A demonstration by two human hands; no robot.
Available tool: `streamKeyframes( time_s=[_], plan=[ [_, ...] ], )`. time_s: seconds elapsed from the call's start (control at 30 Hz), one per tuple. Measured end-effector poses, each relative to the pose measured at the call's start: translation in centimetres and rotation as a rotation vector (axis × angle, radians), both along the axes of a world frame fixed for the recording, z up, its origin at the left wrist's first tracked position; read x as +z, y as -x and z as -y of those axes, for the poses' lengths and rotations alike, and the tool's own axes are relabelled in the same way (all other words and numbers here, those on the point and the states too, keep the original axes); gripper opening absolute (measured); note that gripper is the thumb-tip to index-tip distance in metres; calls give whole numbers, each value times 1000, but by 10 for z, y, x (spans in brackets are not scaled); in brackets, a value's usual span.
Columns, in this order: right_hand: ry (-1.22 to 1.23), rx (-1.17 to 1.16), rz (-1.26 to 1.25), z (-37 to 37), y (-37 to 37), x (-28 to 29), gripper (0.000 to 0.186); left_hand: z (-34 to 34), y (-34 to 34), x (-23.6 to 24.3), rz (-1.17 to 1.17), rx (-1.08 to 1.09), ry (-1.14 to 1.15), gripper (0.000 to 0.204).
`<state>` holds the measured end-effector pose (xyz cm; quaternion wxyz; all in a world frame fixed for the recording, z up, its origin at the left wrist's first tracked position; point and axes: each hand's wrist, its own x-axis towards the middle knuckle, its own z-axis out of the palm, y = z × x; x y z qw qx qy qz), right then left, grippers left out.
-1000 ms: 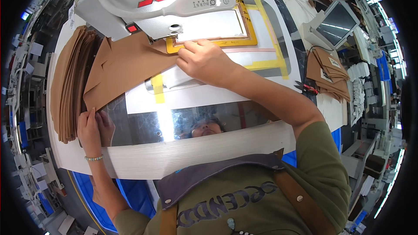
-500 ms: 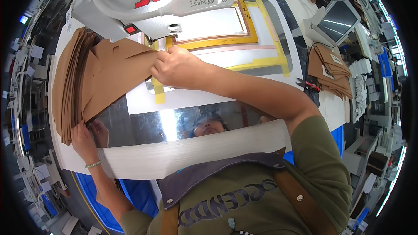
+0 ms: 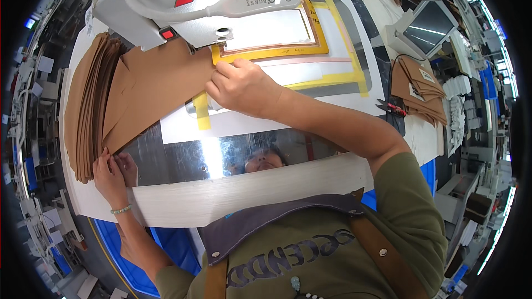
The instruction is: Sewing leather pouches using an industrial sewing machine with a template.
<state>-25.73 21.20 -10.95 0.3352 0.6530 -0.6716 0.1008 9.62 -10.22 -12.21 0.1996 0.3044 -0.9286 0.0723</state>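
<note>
We are feeding one brown fabric piece (image 3: 155, 86) toward the sewing machine (image 3: 183, 5), and this step seems only half done. Our right hand (image 3: 241, 86) is pressing the piece's far corner down at the yellow frame (image 3: 266, 52) under the machine's head, at about twelve o'clock from our body. Its fingers are curled and closed on the edge of the piece, with the fingertips at the frame's near left corner. Our left hand (image 3: 113, 169), at about nine o'clock, is pinching the near corner of the same piece between thumb and fingers, just beside the stack of brown pieces (image 3: 88, 105).

The piece is lying slanted across the counter (image 3: 233, 199), from the stack up to the frame. It is touching the frame but is not yet lying flat or square inside it, so we judge that the aligning is left to do, and no stitching is showing on this piece. Many pieces are waiting in the stack at ten o'clock. A smaller pile of brown pieces (image 3: 418, 88) is lying at two o'clock, near the scissors (image 3: 390, 108); we cannot tell if those are finished.
</note>
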Motion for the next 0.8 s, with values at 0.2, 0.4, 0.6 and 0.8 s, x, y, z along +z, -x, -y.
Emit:
streamKeyframes(
  time_s=[0.2, 0.4, 0.6, 0.8],
  plan=[
    [-3, 30, -2, 3, 4, 3, 11, -3, 2, 4, -30, -88, 72, 17],
    [89, 47, -44, -19, 20, 23, 11, -8, 27, 14, 5, -186, 51, 17],
    [-158, -19, -55, -91, 43, 34, 10, -21, 108, 22, -27, -502, 73, 16],
    [-346, -276, -7, -165, 67, 35, 8, -56, 201, 27, -45, -799, 155, 22]
  ],
)
